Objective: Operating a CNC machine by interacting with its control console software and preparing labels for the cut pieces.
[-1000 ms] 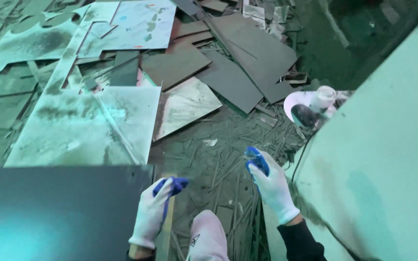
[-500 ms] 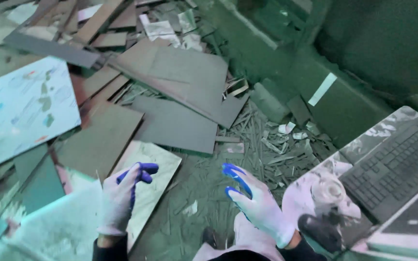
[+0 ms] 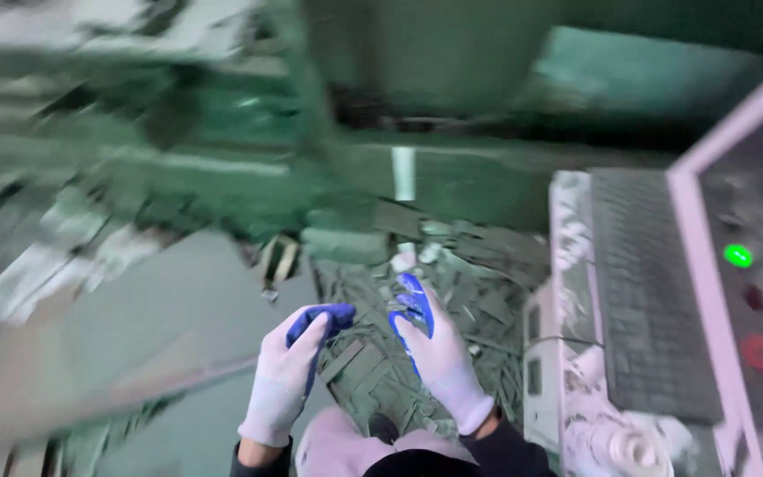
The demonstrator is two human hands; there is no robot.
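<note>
Both my hands hang in front of me, low in the view, in white gloves with blue fingertips. My left hand [image 3: 291, 375] has its fingers curled loosely inward, blue tips bent toward the palm, with nothing in them. My right hand [image 3: 433, 349] is just beside it, apart from it, fingers slack and half open, also holding nothing.

Below and between my hands lies a heap of thin scrap strips [image 3: 381, 362] on the floor, the nearest thing to either palm; I touch none of it. A flat grey sheet [image 3: 161, 336] lies to the left of the heap, blurred by motion. To my right stands a control console [image 3: 567, 265] with a dark keyboard [image 3: 646, 291], a lit green button [image 3: 737, 256] and a red button [image 3: 761, 352]. My knee [image 3: 337, 446] shows at the bottom edge.
</note>
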